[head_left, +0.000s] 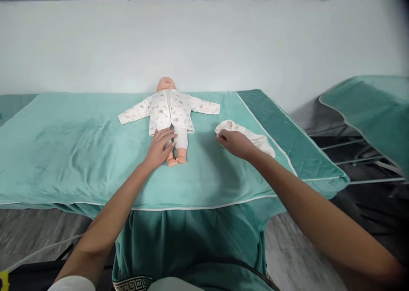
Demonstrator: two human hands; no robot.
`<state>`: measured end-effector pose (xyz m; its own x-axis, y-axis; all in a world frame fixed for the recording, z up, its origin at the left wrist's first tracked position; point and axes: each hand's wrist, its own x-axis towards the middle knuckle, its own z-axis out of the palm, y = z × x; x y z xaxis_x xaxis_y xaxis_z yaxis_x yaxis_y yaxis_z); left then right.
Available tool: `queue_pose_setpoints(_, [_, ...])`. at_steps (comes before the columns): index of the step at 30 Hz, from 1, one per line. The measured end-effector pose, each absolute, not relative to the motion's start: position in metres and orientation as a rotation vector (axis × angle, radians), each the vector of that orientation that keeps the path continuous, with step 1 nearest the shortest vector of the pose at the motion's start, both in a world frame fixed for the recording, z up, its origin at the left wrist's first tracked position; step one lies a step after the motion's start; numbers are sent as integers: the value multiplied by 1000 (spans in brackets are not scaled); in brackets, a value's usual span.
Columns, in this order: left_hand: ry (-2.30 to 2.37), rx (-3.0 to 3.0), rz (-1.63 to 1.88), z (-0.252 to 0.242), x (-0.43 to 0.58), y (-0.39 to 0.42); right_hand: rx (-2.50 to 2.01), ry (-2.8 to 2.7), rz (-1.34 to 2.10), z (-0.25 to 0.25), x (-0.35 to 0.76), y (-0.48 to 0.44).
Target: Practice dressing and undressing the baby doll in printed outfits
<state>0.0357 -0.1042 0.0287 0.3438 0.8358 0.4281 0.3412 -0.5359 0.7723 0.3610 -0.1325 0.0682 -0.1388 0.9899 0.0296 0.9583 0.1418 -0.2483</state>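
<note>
A baby doll [165, 83] lies on its back on the green-covered bed, head toward the wall. It wears a white patterned jacket [171, 108] with both sleeves spread out, and white trousers [181, 138]; its bare feet point toward me. My left hand [160, 146] rests over one of the doll's legs with the fingers apart, partly hiding that leg. To the right of the doll, my right hand [234, 142] is closed at the near end of a crumpled white cloth garment [252, 136], its fingers curled on the fabric. Its exact kind does not show.
The bed's green cover [79, 154] has white piping and hangs down in front of me. A white wall [204, 44] stands behind it. At the right is another green-covered surface [377, 108] beside metal bars [361, 162]. A pale cable [41, 250] runs at the lower left.
</note>
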Motion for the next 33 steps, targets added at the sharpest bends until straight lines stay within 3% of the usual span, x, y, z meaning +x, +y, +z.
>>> queue_pose_setpoints(3, [973, 1737, 1152, 62, 44, -117, -1551, -2090, 582, 114, 321, -129])
queue_pose_setpoints(10, [928, 1707, 1065, 139, 53, -159, -980, -1891, 725, 200, 244, -152])
queue_pose_setpoints(18, [889, 1418, 1380, 163, 21, -162, -995, -2103, 729, 212, 255, -156])
queue_pose_setpoints(28, [857, 1489, 998, 231, 15, -162, -666, -1707, 743, 251, 225, -150])
queue_pose_setpoints(33, [785, 1578, 1338, 243, 25, -161, -677, -2007, 879, 251, 227, -144])
